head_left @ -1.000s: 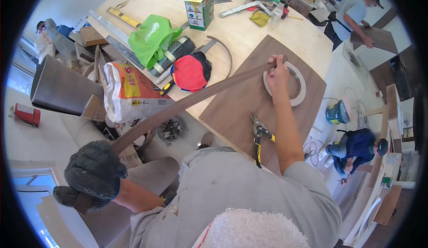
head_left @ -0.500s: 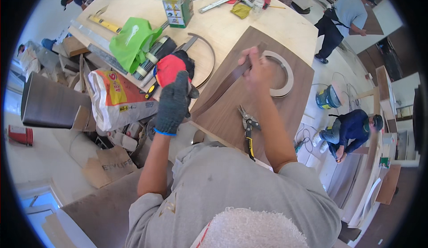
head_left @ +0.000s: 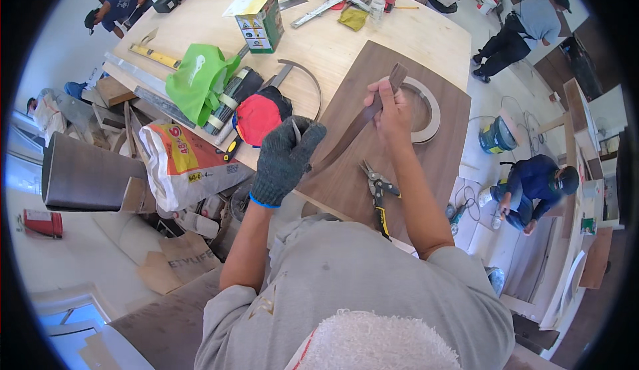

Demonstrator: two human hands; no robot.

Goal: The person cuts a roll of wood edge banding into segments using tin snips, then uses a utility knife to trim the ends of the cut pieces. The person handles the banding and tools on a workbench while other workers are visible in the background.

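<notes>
My left hand [head_left: 286, 157], in a dark knit glove, is closed on a small pale piece I cannot make out. Beside it runs a brown edging strip [head_left: 353, 136], gripped near its top end by my bare right hand [head_left: 389, 110]. Under both lies a brown wood-grain board [head_left: 432, 164] on the pale round tabletop [head_left: 200, 24]. A pale ring-shaped roll [head_left: 428, 114] rests just right of my right hand. Black-and-yellow snips [head_left: 379, 197] lie below the strip. A red-and-black pouch [head_left: 256, 120] sits above my glove.
Green cloth [head_left: 196, 84], a tin [head_left: 259, 24] and tools crowd the table's left and back. A sack [head_left: 186, 164] stands left. Co-workers are at top left [head_left: 126, 7], top right [head_left: 526, 27] and crouching right [head_left: 532, 190]; a bucket [head_left: 496, 135] and cables lie rightward.
My gloved left hand has moved from lower left up to the board beside my right hand, and the strip is drawn in between them. The top-right co-worker has shifted.
</notes>
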